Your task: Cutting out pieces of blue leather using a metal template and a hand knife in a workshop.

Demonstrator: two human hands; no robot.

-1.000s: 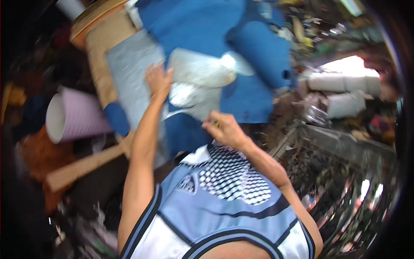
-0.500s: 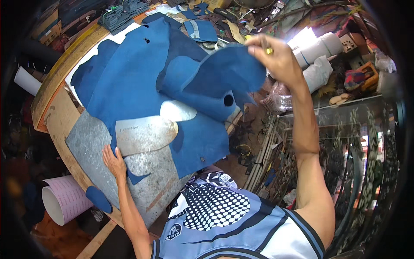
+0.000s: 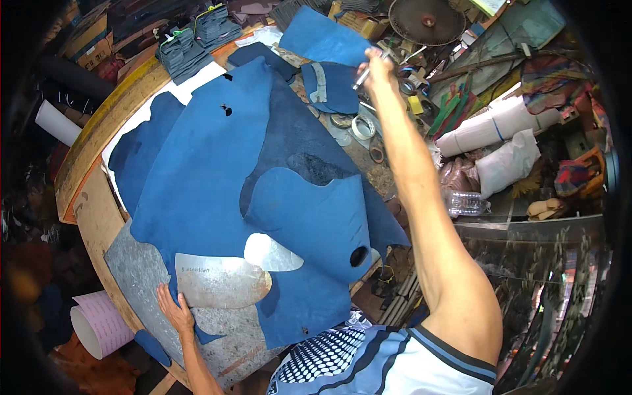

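My left hand (image 3: 176, 309) lies with fingers stretched out at the edge of a large blue leather sheet (image 3: 197, 178), beside a metal template (image 3: 222, 282). A smaller silver template (image 3: 273, 253) rests just above that one. Reaching to the far side of the table, my right hand (image 3: 376, 68) is closed around a slim silver pen-like tool (image 3: 362, 79), its exact kind unclear. The same hand is at the corner of a cut blue leather piece (image 3: 322, 36), apparently gripping it. Part of the sheet is folded over, with a dark hole (image 3: 359, 256) near its edge.
Grey metal sheeting (image 3: 135, 263) covers the near left tabletop. Stacked dark pieces (image 3: 181, 56), tape rolls (image 3: 363, 126) and a round fan (image 3: 426, 21) lie along the far side. White wrapped rolls (image 3: 500, 125) stand at the right. A paper roll (image 3: 100, 324) is at lower left.
My right hand has carried the cut blue piece away from above the sheet to the table's far side. My left hand stays at the sheet's edge. The view has shifted.
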